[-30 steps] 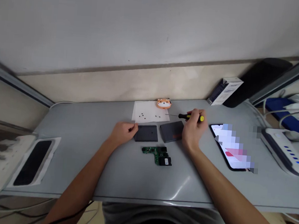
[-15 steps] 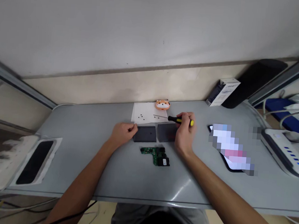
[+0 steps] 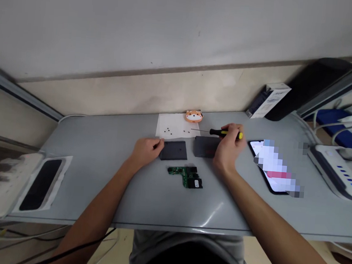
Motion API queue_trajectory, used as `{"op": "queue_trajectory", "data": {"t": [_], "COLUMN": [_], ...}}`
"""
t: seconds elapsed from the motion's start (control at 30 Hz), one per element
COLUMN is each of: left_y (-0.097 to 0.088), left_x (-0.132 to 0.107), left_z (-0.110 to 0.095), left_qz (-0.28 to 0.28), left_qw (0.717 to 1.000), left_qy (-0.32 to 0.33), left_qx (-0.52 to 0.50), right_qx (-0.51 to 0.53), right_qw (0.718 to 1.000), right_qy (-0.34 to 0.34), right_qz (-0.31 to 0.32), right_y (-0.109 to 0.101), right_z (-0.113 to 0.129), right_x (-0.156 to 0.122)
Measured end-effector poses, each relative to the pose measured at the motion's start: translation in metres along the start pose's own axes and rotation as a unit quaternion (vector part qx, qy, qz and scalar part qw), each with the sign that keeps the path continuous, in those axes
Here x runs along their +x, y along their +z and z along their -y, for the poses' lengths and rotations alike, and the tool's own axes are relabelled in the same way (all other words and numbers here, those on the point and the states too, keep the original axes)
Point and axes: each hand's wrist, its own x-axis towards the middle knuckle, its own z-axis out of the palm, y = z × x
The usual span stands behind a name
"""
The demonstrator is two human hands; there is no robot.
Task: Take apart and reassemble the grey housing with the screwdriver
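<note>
My right hand (image 3: 227,150) is closed around a black and yellow screwdriver (image 3: 224,133), its thin shaft pointing left over the white paper (image 3: 178,122). The same hand rests against a dark rectangular panel (image 3: 205,146), whose right end it hides. At the left edge of a second dark panel (image 3: 173,150), the fingers of my left hand (image 3: 146,152) are curled together on its corner. Below the panels lies a green circuit board (image 3: 187,175) with black parts. Several tiny dark screws (image 3: 168,130) are scattered on the paper.
An orange animal-face case (image 3: 194,116) sits on the paper's far right corner. To the right are a lit phone (image 3: 276,188), a power strip (image 3: 337,171), a carton (image 3: 268,100) and a black cylinder (image 3: 310,89). Another phone (image 3: 40,184) lies at left.
My right hand has shifted right with the screwdriver and the right panel, widening the gap between the two panels. My left hand stays at the left panel. The view has tilted slightly.
</note>
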Motion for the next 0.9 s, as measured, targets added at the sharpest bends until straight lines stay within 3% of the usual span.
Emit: {"op": "queue_trajectory", "data": {"t": [0.13, 0.27, 0.33, 0.4, 0.5, 0.57, 0.63, 0.8, 0.9], "left_y": [-0.003, -0.006, -0.006, -0.007, -0.009, -0.011, -0.014, -0.022, -0.026], "left_x": [0.000, 0.000, 0.000, 0.000, 0.000, 0.000, 0.000, -0.002, -0.003], "left_z": [0.001, 0.001, 0.000, -0.001, -0.003, -0.004, -0.005, -0.009, -0.011], "left_qz": [0.017, 0.035, 0.041, 0.047, 0.060, 0.071, 0.081, 0.101, 0.117], "left_qw": [1.000, 0.999, 0.999, 0.999, 0.998, 0.997, 0.996, 0.995, 0.993], "left_qy": [0.009, 0.015, 0.013, 0.008, 0.000, -0.002, -0.003, 0.002, 0.003], "left_qx": [0.018, 0.026, 0.027, 0.026, 0.022, 0.020, 0.021, 0.026, 0.030], "right_qx": [0.014, -0.011, -0.066, -0.165, -0.343, -0.423, -0.454, -0.446, -0.399], "right_qw": [0.998, 0.957, 0.931, 0.891, 0.797, 0.745, 0.716, 0.707, 0.744], "right_qy": [-0.048, -0.271, -0.330, -0.357, -0.330, -0.294, -0.273, -0.260, -0.274], "right_qz": [0.046, 0.103, 0.139, 0.228, 0.371, 0.424, 0.454, 0.484, 0.460], "right_y": [-0.006, -0.024, -0.033, -0.040, -0.043, -0.042, -0.041, -0.039, -0.040], "right_z": [0.007, 0.027, 0.033, 0.034, 0.026, 0.022, 0.020, 0.025, 0.031], "right_x": [0.015, 0.040, 0.047, 0.048, 0.041, 0.035, 0.030, 0.031, 0.031]}}
